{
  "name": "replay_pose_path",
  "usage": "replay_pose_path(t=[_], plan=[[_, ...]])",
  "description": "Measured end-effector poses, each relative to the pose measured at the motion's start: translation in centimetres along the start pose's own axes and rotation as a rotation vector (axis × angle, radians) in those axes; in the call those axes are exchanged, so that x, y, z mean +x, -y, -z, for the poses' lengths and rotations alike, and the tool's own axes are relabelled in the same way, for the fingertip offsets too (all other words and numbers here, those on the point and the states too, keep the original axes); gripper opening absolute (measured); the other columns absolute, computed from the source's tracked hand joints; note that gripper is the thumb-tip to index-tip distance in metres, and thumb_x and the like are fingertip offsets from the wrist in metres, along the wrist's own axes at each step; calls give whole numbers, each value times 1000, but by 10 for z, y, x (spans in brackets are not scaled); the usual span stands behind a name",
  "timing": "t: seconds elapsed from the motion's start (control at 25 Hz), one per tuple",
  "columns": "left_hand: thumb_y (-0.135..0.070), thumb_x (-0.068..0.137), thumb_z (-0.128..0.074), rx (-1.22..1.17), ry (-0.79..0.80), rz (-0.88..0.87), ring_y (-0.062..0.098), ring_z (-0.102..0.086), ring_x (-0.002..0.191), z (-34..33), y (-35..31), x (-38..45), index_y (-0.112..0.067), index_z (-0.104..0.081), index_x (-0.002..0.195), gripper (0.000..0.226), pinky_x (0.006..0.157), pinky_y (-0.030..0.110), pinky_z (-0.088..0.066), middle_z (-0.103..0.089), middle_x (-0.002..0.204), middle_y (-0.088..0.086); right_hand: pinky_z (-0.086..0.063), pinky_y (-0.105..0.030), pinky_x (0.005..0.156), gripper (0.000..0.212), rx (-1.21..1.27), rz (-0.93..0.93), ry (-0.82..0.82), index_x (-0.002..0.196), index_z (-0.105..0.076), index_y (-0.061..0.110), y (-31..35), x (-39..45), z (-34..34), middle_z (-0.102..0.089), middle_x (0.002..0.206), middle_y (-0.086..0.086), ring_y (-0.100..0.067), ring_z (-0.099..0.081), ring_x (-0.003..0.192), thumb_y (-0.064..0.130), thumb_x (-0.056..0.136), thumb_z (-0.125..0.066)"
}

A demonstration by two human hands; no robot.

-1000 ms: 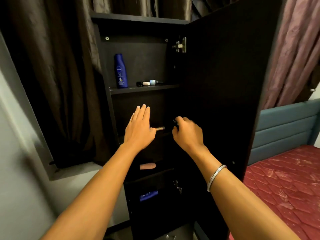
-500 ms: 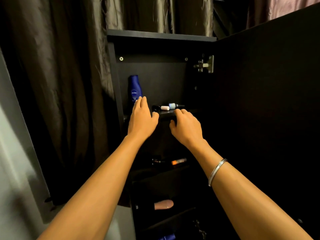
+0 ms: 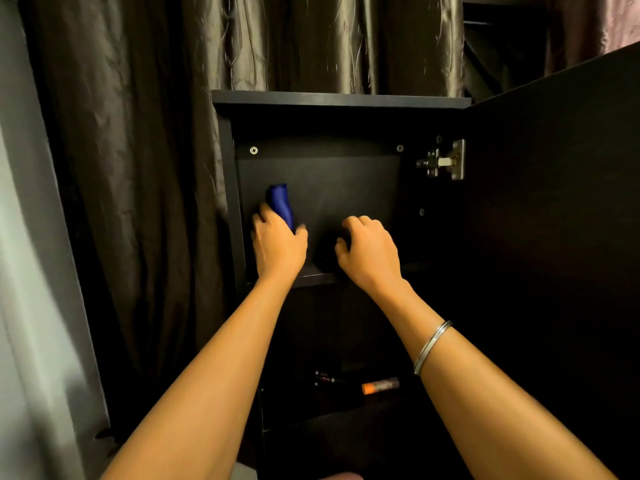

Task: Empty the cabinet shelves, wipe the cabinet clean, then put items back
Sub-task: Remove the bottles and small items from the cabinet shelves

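Note:
The dark cabinet (image 3: 341, 100) stands with its door open. On its top shelf (image 3: 311, 279), my left hand (image 3: 277, 244) grips a blue lotion bottle (image 3: 281, 204), which leans to the left. To the right on the same shelf, my right hand (image 3: 369, 252) has its fingers curled down over the spot where the small bottles lay. The hand hides them. On the shelf below lie an orange-capped tube (image 3: 380, 386) and a small dark item (image 3: 323, 377).
The open cabinet door (image 3: 554, 237) stands close on the right, hung on a metal hinge (image 3: 445, 163). Dark curtains (image 3: 138, 168) hang to the left of the cabinet and behind it. A pale wall (image 3: 27, 306) runs along the far left.
Both hands rose from the middle shelf to the top shelf. My left hand closed round the blue bottle and tipped it; my right hand curled over the small bottles.

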State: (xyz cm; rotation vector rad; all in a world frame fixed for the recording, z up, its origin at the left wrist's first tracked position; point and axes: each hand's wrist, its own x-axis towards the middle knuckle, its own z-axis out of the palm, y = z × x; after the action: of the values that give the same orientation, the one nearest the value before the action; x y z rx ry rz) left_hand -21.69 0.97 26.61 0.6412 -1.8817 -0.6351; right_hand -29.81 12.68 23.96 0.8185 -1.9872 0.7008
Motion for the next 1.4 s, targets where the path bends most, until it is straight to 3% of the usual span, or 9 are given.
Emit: replay_pose_path(t=[0.16, 0.36, 0.56, 0.76, 0.88, 1.04, 1.24, 1.32, 1.4], plan=[[-27, 90, -72, 37, -5, 43, 32, -54, 125, 2, 1, 3, -8, -42, 140, 61, 92, 35, -46, -51, 139, 16, -50, -34, 77, 25, 113, -102, 71, 107, -67, 14, -21, 19, 2, -65, 105, -6, -26, -60, 101, 25, 86, -60], [-39, 79, -80, 21, 98, 113, 31, -58, 116, -7, 6, 12, -10, -55, 128, 63, 83, 37, -47, -58, 129, 14, -56, -35, 79, 26, 194, -185, 229, 106, -70, 21, -31, 28, 3, -72, 103, -2, -24, -66, 99, 31, 82, -66], [-42, 76, -81, -14, 112, 166, 32, -61, 110, -9, 8, 7, -10, -53, 122, 63, 75, 34, -44, -60, 125, 13, -49, -35, 80, 42, -109, 2, 323, 100, -71, 22, -15, 26, 3, -70, 103, -3, -28, -59, 105, 57, 78, -68], [-44, 74, -82, -77, 147, 225, 28, -60, 107, -8, 12, 7, -15, -54, 116, 58, 83, 37, -52, -60, 121, 9, -41, -37, 78, 38, -258, -3, 456, 112, -63, 14, 6, 28, 2, -66, 114, -11, -33, -60, 108, 42, 87, -65], [-41, 77, -79, -88, 146, 225, 21, -58, 90, -7, 10, 5, -15, -59, 114, 50, 73, 33, -48, -60, 109, 6, -40, -34, 73, 33, -225, -30, 443, 108, -64, 14, 9, 27, 4, -67, 109, -10, -33, -64, 101, 40, 87, -66], [-40, 83, -76, -85, 141, 193, 15, -54, 84, -7, 10, 2, -14, -58, 121, 49, 69, 30, -42, -57, 101, 1, -44, -32, 68, 34, -98, -146, 415, 105, -66, 16, 8, 27, 10, -67, 100, -7, -30, -66, 91, 42, 83, -70], [-54, 90, -61, -194, 134, 212, 8, -49, 67, -8, 13, 2, -16, -60, 111, 44, 58, 28, -37, -53, 82, -5, -46, -31, 67, 28, 6, -241, 408, 101, -67, 17, 6, 30, 8, -67, 96, -6, -27, -65, 85, 38, 82, -70], [-55, 93, -55, -221, 128, 225, 10, -49, 68, -9, 13, 5, -15, -60, 114, 46, 56, 27, -36, -52, 81, -5, -44, -30, 64, 24, 95, -291, 372, 94, -67, 15, 4, 31, 4, -66, 90, -6, -26, -63, 78, 37, 85, -65], [-58, 92, -57, -209, 152, 187, 16, -54, 78, -10, 14, 8, -15, -59, 119, 51, 66, 30, -42, -58, 92, -1, -44, -30, 61, 26, 223, -336, 341, 87, -65, 13, 2, 34, -1, -66, 86, -6, -26, -63, 74, 39, 88, -61]])
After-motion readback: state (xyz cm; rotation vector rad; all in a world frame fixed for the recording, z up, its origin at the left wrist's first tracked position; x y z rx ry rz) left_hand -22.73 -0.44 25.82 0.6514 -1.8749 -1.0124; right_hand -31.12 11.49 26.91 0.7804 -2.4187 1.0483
